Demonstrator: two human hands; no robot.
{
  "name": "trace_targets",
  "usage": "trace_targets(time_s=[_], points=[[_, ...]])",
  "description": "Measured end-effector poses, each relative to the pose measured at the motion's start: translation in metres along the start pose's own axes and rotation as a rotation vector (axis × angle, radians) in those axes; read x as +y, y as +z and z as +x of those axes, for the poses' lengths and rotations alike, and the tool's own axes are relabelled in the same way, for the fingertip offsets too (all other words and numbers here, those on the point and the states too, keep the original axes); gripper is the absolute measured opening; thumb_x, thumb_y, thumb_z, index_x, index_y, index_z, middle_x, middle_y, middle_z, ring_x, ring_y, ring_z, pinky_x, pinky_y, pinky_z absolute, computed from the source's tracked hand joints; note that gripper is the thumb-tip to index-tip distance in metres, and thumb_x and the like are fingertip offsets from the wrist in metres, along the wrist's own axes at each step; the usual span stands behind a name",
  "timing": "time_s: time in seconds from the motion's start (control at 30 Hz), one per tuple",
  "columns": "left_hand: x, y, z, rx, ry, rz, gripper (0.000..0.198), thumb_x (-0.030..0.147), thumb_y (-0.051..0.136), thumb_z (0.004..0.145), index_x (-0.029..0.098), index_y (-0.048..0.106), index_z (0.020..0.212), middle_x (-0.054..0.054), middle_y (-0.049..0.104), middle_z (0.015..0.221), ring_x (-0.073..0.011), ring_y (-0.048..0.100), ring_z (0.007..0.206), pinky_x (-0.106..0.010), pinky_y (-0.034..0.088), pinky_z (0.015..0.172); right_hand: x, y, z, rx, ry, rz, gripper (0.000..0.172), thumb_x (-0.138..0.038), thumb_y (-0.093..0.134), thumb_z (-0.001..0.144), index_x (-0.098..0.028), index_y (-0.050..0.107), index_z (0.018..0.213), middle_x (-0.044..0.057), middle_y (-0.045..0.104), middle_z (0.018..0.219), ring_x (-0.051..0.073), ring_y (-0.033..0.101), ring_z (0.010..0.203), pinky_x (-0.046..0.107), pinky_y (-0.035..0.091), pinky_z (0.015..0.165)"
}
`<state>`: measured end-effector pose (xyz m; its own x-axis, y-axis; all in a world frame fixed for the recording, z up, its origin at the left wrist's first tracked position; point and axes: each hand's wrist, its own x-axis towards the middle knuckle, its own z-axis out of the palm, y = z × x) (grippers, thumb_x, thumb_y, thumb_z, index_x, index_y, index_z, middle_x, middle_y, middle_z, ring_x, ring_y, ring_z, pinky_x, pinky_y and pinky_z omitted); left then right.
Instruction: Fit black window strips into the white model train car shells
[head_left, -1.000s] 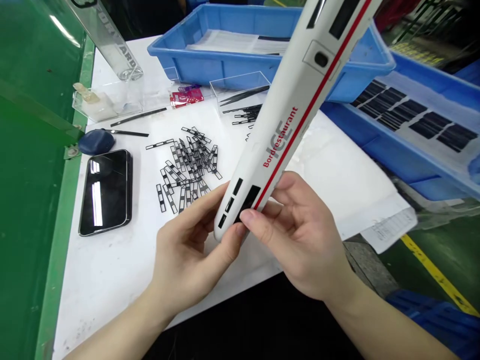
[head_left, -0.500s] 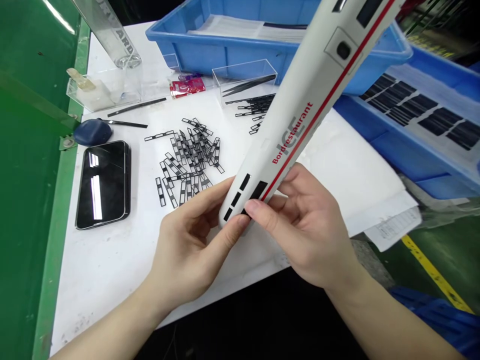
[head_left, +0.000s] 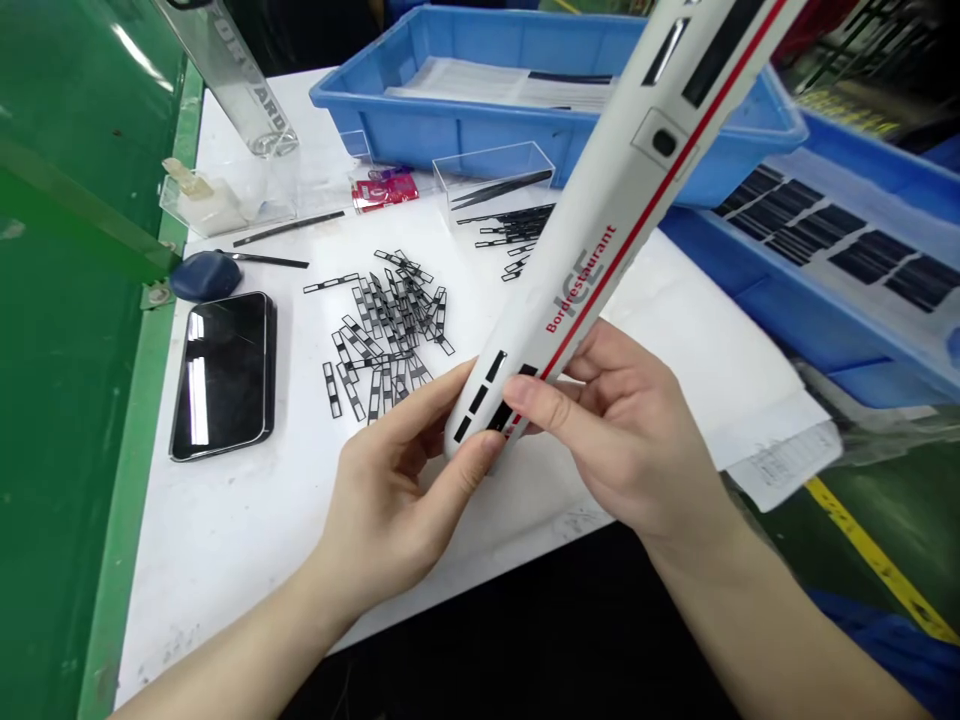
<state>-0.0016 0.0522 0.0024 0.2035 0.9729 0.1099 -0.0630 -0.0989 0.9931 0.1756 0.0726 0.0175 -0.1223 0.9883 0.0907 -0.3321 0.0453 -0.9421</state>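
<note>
Both my hands hold a white model train car [head_left: 577, 230] with a red stripe, black windows and the words "ICE Bordrestaurant". It slants from the lower middle to the upper right. My left hand [head_left: 409, 490] wraps the near end, thumb resting by the lowest dark window. My right hand [head_left: 622, 430] grips it a little higher, its thumb pressing on a black window [head_left: 501, 415] next to the red stripe. The fingers behind the car are partly hidden. On the table left of the car lies a loose pile of black window frame strips [head_left: 394, 320].
A black phone [head_left: 223, 375] lies at left beside a dark blue lump [head_left: 204, 276]. Tweezers [head_left: 502, 188] rest in a clear box behind the pile. Blue bins [head_left: 465, 130] stand at the back, with a clear bottle [head_left: 247, 85] to their left. White sheets [head_left: 720, 350] cover the right side.
My right thumb has slid slightly up the car, away from my left thumb, showing more of the window and stripe. The whole view has shifted a little.
</note>
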Motion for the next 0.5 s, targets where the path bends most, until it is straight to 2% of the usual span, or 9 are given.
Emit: trace_targets(time_s=[0.13, 0.27, 0.33, 0.5], points=[[-0.0005, -0.0005, 0.001, -0.019, -0.002, -0.031, 0.046, 0.016, 0.076, 0.098, 0.032, 0.071, 0.14, 0.0, 0.073, 0.142, -0.0212, 0.071, 0.126, -0.03, 0.061, 0.11, 0.0006, -0.0016, 0.0029, -0.03, -0.011, -0.015, 0.017, -0.015, 0.078, 0.096, -0.021, 0.078, 0.111, 0.0, 0.084, 0.105, 0.014, 0.08, 0.097, 0.02, 0.067, 0.087], [-0.0041, -0.0005, -0.0017, 0.006, 0.042, 0.038, 0.051, 0.014, 0.077, 0.097, 0.035, 0.069, 0.142, 0.002, 0.074, 0.139, -0.0198, 0.072, 0.123, -0.028, 0.061, 0.106, 0.0008, -0.0013, 0.0043, -0.011, -0.04, 0.001, 0.009, -0.013, 0.076, 0.096, -0.02, 0.08, 0.101, 0.0, 0.084, 0.095, 0.015, 0.08, 0.086, 0.024, 0.069, 0.079], [-0.0051, -0.0003, -0.0026, 0.025, 0.044, 0.063, 0.054, 0.014, 0.078, 0.096, 0.035, 0.068, 0.144, 0.002, 0.075, 0.138, -0.0201, 0.072, 0.122, -0.027, 0.061, 0.104, 0.0009, -0.0005, 0.0049, 0.006, -0.021, 0.013, 0.008, -0.013, 0.076, 0.097, -0.02, 0.079, 0.1, 0.001, 0.084, 0.095, 0.017, 0.081, 0.086, 0.027, 0.069, 0.077], [-0.0006, 0.0039, 0.0018, 0.022, 0.001, -0.052, 0.041, 0.017, 0.08, 0.094, 0.03, 0.076, 0.132, -0.003, 0.076, 0.137, -0.0259, 0.074, 0.121, -0.034, 0.066, 0.101, -0.0012, -0.0036, 0.0086, -0.07, 0.071, -0.043, 0.006, -0.024, 0.075, 0.099, -0.024, 0.073, 0.105, 0.001, 0.082, 0.109, 0.021, 0.079, 0.106, 0.034, 0.07, 0.09]])
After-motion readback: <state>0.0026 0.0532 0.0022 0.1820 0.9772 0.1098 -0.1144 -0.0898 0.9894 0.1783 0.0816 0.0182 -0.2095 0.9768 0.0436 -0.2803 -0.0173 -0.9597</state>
